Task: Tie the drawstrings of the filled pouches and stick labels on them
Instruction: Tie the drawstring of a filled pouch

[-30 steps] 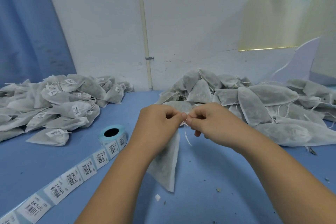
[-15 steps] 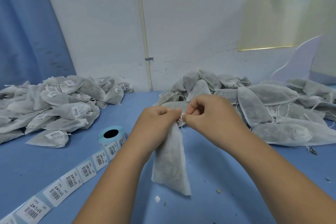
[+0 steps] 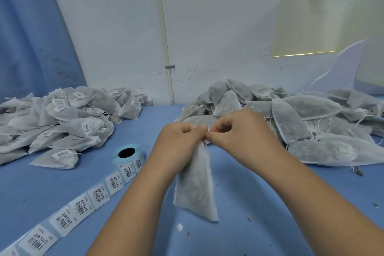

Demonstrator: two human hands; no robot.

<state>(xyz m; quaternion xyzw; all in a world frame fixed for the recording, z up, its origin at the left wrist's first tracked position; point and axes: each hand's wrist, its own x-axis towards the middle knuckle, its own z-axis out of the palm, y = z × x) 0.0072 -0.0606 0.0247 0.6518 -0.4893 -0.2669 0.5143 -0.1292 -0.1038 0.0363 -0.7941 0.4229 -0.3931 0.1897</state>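
- White fabric pouch [image 3: 195,183], speckled filling showing through, hangs down toward the blue table [image 3: 270,224].
- Curled fingers of the left hand [image 3: 179,141] and right hand [image 3: 239,131] pinch its gathered top.

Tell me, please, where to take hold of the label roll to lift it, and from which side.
Probably from above. The label roll lies flat on the blue table with its core hole facing up, so a thumb in the hole and fingers on the outer wall could pinch it. Choose the far wall: the label strip leaves the near side toward the lower left.
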